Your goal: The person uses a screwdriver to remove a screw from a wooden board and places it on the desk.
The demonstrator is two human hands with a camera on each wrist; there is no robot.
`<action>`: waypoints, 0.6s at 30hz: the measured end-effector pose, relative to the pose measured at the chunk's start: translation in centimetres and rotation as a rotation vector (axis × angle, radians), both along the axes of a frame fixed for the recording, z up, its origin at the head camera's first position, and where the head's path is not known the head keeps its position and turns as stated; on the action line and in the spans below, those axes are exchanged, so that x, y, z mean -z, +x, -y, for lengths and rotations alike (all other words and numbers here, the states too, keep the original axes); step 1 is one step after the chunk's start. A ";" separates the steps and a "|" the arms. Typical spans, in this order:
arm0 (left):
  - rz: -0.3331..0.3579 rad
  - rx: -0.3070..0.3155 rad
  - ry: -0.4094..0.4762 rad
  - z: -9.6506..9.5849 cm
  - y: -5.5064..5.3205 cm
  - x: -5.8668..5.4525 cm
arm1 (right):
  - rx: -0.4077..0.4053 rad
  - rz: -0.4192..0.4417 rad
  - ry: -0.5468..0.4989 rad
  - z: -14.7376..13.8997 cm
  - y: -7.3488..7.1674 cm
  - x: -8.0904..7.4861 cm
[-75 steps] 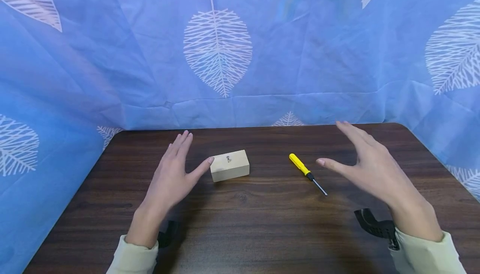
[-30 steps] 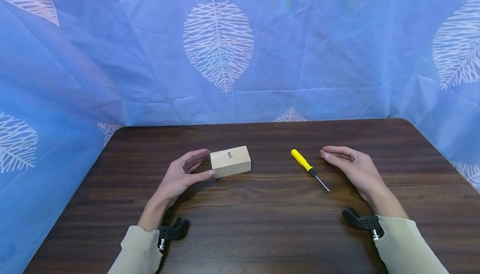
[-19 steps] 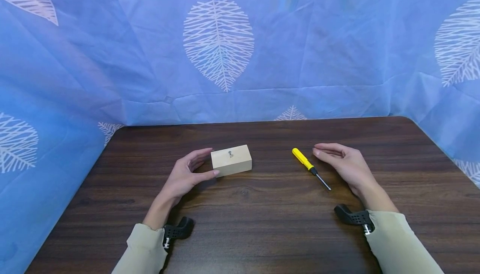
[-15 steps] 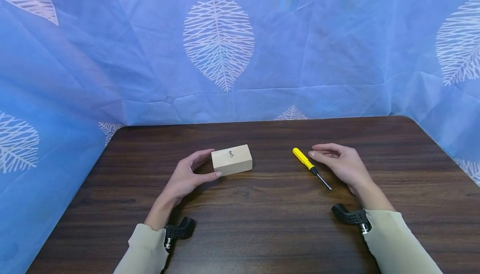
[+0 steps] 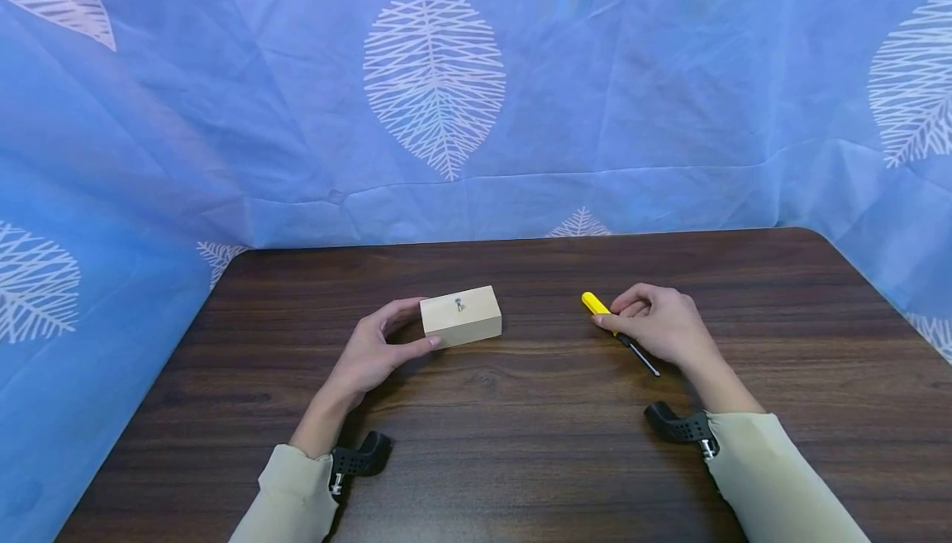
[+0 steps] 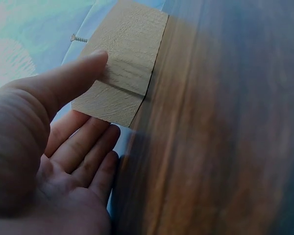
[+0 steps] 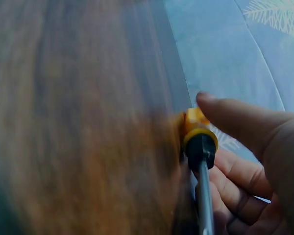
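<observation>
A pale wooden block (image 5: 463,330) lies on the dark wooden table, with a small screw (image 5: 459,305) standing up from its top face. My left hand (image 5: 372,353) holds the block's left end, the thumb on the near face; part of the index finger is hidden behind it. The screw (image 6: 79,38) also shows in the left wrist view. Right of the block lies a screwdriver (image 5: 595,303) with a yellow handle and metal shaft. My right hand (image 5: 662,328) has its thumb and curled fingers about the handle (image 7: 196,122), partly covering it; the shaft points toward me.
A blue cloth (image 5: 297,97) with white leaf prints hangs behind the table (image 5: 506,444) and along both sides. Black wrist mounts (image 5: 364,454) stick out inward from both sleeves, above the tabletop.
My right hand has come down and moved left onto the screwdriver handle. The left hand has lowered and closed on the block's end. Block and screwdriver stay in place.
</observation>
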State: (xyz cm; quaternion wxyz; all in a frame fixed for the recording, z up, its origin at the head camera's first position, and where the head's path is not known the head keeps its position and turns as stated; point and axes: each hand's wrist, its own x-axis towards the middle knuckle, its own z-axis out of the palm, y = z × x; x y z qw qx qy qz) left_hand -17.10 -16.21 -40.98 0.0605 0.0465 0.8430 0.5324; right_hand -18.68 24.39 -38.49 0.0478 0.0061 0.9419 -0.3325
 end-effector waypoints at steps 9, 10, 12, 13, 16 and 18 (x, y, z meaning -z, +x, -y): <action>0.013 -0.008 -0.003 -0.2 0.2 -0.1 | 0.000 0.046 -0.123 -0.8 0.1 0.2; 0.013 -0.007 -0.003 -0.2 0.2 -0.1 | 0.016 0.057 -0.171 -1.1 0.0 0.2; 0.013 -0.008 -0.002 -0.2 0.2 -0.1 | 0.052 0.076 -0.307 -1.7 0.0 0.3; 0.012 -0.007 -0.002 -0.2 0.2 -0.1 | 0.070 0.086 -0.395 -2.1 0.0 0.4; 0.011 -0.008 -0.002 -0.2 0.3 -0.2 | 0.092 0.107 -0.704 -3.4 0.1 0.7; 0.010 -0.006 -0.002 -0.1 0.3 -0.2 | 0.082 0.116 -0.912 -4.1 0.2 0.9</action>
